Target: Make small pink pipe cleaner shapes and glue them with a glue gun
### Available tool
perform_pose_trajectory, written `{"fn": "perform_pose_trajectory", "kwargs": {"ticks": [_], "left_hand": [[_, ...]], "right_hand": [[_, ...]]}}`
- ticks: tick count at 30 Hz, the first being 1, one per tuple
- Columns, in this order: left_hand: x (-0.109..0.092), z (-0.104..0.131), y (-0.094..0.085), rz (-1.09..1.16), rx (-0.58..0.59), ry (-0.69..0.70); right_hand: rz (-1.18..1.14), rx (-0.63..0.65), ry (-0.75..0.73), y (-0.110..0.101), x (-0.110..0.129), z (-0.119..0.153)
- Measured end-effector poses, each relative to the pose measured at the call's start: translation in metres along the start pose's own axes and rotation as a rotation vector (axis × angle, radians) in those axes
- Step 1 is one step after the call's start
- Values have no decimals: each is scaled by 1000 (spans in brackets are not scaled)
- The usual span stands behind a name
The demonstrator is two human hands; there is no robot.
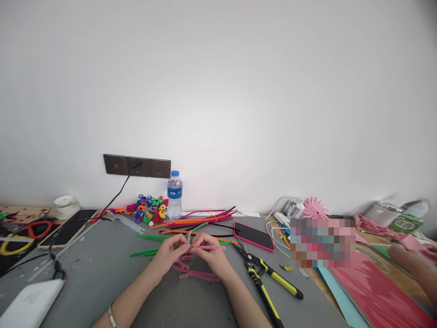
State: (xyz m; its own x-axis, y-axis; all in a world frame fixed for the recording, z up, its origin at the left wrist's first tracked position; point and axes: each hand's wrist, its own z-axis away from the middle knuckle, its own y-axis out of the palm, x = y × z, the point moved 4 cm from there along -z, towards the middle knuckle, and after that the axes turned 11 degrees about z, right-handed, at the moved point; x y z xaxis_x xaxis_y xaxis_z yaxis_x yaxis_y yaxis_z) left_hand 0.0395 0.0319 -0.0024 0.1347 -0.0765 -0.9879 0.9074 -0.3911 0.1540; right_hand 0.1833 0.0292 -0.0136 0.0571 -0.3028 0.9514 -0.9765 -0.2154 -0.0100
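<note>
Between the fingertips of both hands is a pink pipe cleaner [213, 247], one end sticking up and the other pointing right. My left hand [172, 250] pinches it near its bend, a bracelet on that wrist. Close beside it, my right hand [208, 250] is closed on the same pipe cleaner. Under the hands lie more pink pipe cleaners [198, 274], cut or folded short. Green pipe cleaners [145, 253] stick out to the left, and a bundle of red and orange ones [201, 219] lies behind the hands.
Yellow-and-black pliers [259, 273] and a pink-cased phone [254, 236] lie to the right. A water bottle [175, 196] stands by the wall beside small pipe-cleaner figures [150, 209]. At left are another phone [70, 228] and a white power bank [32, 303]. Another person's hand [409, 259] handles paper at far right.
</note>
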Motion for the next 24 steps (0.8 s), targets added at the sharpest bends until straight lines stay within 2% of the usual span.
{"fn": "perform_pose_trajectory", "kwargs": {"ticks": [5, 9, 16, 21, 24], "left_hand": [[-6, 3, 0, 111, -14, -10], [-9, 5, 4, 118, 54, -46], [1, 9, 8, 55, 219, -111], [5, 8, 3, 46, 262, -132], [4, 7, 1, 30, 247, -121]], "right_hand": [[-100, -38, 71, -3, -5, 1], [-149, -63, 47, -5, -6, 0], [-166, 63, 42, 2, 1, 2], [-192, 101, 67, 5, -3, 3], [-203, 58, 75, 2, -8, 2]]}}
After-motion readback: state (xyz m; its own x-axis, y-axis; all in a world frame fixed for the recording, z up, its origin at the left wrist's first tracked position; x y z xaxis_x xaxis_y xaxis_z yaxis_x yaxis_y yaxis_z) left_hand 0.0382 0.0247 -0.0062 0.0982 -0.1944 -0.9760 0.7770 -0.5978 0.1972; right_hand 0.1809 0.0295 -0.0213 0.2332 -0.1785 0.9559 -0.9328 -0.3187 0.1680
